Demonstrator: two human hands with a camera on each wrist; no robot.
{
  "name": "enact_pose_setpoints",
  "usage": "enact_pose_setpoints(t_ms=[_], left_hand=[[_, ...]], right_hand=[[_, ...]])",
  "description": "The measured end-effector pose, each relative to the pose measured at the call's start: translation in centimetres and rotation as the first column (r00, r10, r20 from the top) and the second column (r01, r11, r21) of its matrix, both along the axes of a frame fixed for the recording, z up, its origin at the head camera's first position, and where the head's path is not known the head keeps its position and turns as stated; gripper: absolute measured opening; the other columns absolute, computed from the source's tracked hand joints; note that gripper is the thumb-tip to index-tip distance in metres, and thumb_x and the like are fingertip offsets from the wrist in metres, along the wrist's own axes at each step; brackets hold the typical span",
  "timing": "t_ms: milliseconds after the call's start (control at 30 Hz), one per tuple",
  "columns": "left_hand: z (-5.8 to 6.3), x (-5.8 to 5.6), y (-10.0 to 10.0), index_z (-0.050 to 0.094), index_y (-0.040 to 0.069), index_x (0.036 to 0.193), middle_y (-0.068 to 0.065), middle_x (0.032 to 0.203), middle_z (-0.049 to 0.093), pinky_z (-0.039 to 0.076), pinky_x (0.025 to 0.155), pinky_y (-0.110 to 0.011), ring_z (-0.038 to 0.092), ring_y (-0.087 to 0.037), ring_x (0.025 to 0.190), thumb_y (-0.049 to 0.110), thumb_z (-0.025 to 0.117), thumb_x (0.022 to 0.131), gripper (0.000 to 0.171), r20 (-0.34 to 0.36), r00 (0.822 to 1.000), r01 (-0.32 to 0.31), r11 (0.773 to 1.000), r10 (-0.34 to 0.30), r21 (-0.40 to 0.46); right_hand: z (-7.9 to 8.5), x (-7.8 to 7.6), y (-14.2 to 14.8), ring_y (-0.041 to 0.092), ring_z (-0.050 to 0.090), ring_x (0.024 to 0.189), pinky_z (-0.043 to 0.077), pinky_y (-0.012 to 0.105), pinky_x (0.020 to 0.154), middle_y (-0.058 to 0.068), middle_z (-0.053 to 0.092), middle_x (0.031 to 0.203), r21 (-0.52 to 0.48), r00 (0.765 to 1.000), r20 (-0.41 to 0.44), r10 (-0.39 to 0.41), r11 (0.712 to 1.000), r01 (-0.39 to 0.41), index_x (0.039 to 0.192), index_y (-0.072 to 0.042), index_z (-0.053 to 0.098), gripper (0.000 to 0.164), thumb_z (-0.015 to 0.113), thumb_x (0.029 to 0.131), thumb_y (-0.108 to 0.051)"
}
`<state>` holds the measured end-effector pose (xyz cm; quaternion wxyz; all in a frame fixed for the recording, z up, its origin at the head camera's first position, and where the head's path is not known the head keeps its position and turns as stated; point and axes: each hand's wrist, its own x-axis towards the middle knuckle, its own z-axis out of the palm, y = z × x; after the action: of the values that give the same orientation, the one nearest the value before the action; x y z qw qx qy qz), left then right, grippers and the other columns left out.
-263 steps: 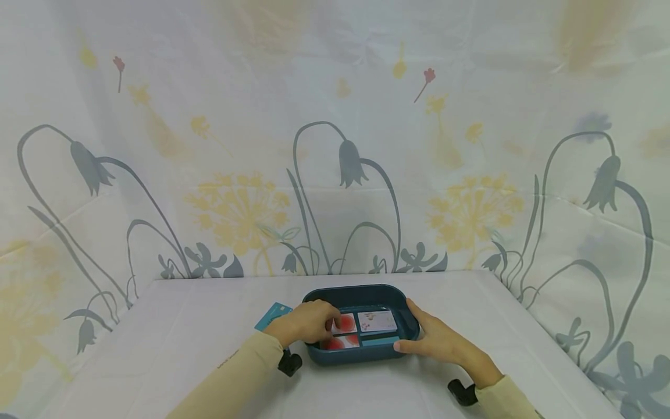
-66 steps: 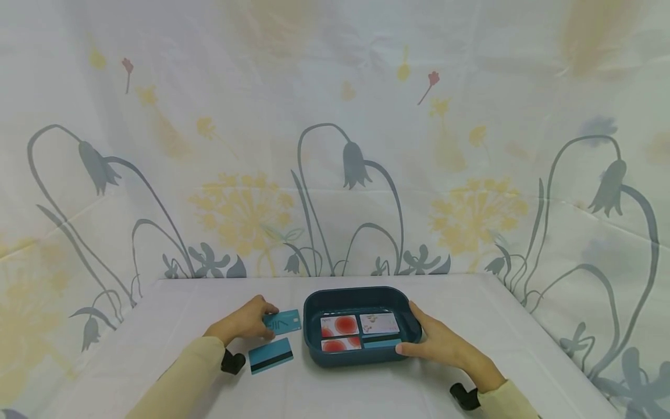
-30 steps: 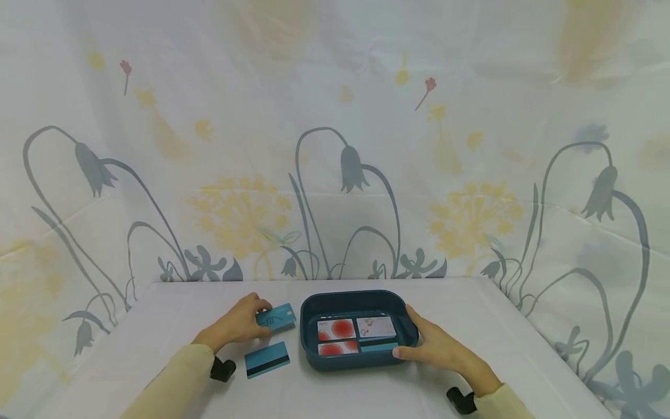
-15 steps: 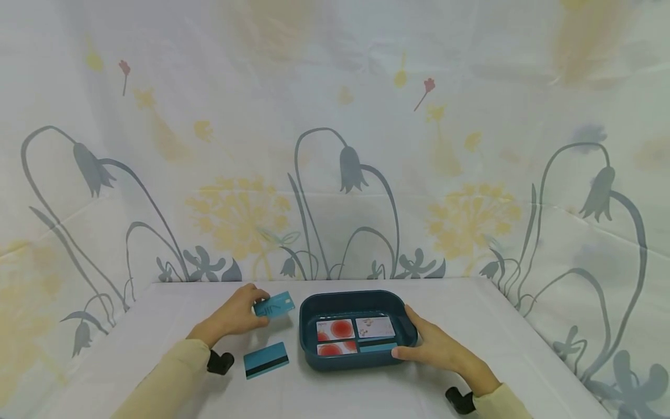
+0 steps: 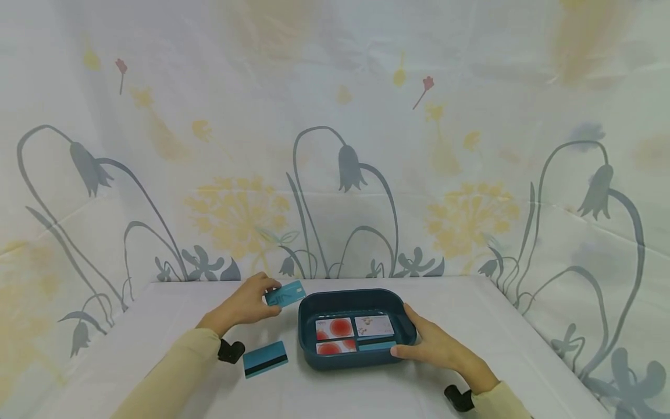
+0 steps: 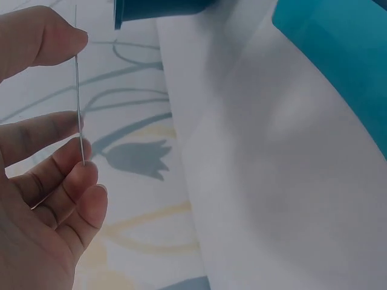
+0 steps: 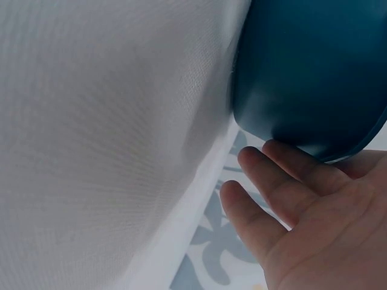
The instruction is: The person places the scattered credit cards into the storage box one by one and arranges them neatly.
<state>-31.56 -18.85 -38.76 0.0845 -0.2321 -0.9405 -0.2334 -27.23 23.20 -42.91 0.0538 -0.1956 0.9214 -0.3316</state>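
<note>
My left hand (image 5: 248, 301) pinches a light-blue bank card (image 5: 285, 294) with a chip, raised above the table just left of a dark teal plastic box (image 5: 352, 363). In the left wrist view the card (image 6: 78, 90) shows edge-on between thumb and fingertips. My right hand (image 5: 439, 343) grips the box's right end, thumb at the front rim and index finger along the side. Inside the box lie two red-and-white cards (image 5: 335, 329), a white card with a small print (image 5: 374, 326) and a blue striped card (image 5: 377, 344), partly behind the front wall.
A second blue card (image 5: 266, 359), black stripe up, lies on the white tabletop (image 5: 314, 396) left of the box, below my left hand. Behind the table hangs a flower-patterned cloth (image 5: 324, 203).
My left hand earlier reached inside the box, then moved to the blue card on the table, and has lifted it up and away. My right hand stays at the box.
</note>
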Motion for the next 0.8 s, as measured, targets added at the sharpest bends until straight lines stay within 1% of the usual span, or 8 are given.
enact_pose_setpoints(t_ms=[167,267,400,633,800], left_hand=[[0.5,0.0,1.3,0.065,0.004,0.115,-0.004,0.096,0.052,0.044,0.079,-0.037,0.049,-0.019,0.087,0.025,0.072,0.074,0.048,-0.003,1.0,0.015,1.0,-0.015,-0.002],[0.6,0.0,2.1,0.065,0.004,0.114,-0.004,0.096,0.053,0.045,0.08,-0.038,0.049,-0.019,0.088,0.025,0.072,0.073,0.047,-0.019,0.999,0.039,0.999,-0.039,-0.005],[0.6,-0.1,3.1,0.065,0.004,0.114,-0.005,0.098,0.053,0.046,0.082,-0.039,0.05,-0.02,0.091,0.024,0.071,0.073,0.046,-0.022,0.997,0.072,0.997,-0.072,-0.018],[0.6,0.0,4.9,0.064,0.004,0.116,-0.005,0.1,0.052,0.045,0.082,-0.038,0.048,-0.018,0.091,0.023,0.07,0.074,0.047,0.008,0.994,0.11,0.994,-0.11,-0.024],[0.7,-0.1,6.0,0.064,0.005,0.117,-0.006,0.101,0.053,0.045,0.081,-0.037,0.048,-0.018,0.091,0.025,0.069,0.074,0.048,-0.002,0.99,0.142,0.989,-0.142,-0.043]], right_hand=[[0.0,0.0,0.0,0.042,0.025,0.138,0.024,0.06,0.106,0.023,0.021,0.153,0.01,1.0,0.0,-0.004,1.0,0.004,0.151,0.001,0.012,0.104,0.069,0.081,-0.049],[0.0,0.0,0.0,0.042,0.025,0.138,0.025,0.06,0.106,0.023,0.021,0.153,0.013,1.0,0.003,-0.004,1.0,0.004,0.151,0.001,0.012,0.103,0.069,0.081,-0.049],[0.0,0.0,-0.1,0.042,0.025,0.138,0.024,0.061,0.106,0.023,0.021,0.153,0.005,1.0,0.012,-0.004,1.0,0.004,0.151,0.001,0.012,0.104,0.07,0.08,-0.049],[0.0,0.0,-0.1,0.042,0.025,0.138,0.024,0.061,0.106,0.023,0.022,0.153,0.007,1.0,0.012,0.0,1.0,0.0,0.151,0.001,0.012,0.104,0.069,0.081,-0.049],[0.0,-0.1,0.0,0.042,0.025,0.138,0.024,0.061,0.106,0.023,0.022,0.153,0.008,1.0,0.005,-0.005,1.0,0.004,0.151,0.001,0.012,0.105,0.069,0.08,-0.05]])
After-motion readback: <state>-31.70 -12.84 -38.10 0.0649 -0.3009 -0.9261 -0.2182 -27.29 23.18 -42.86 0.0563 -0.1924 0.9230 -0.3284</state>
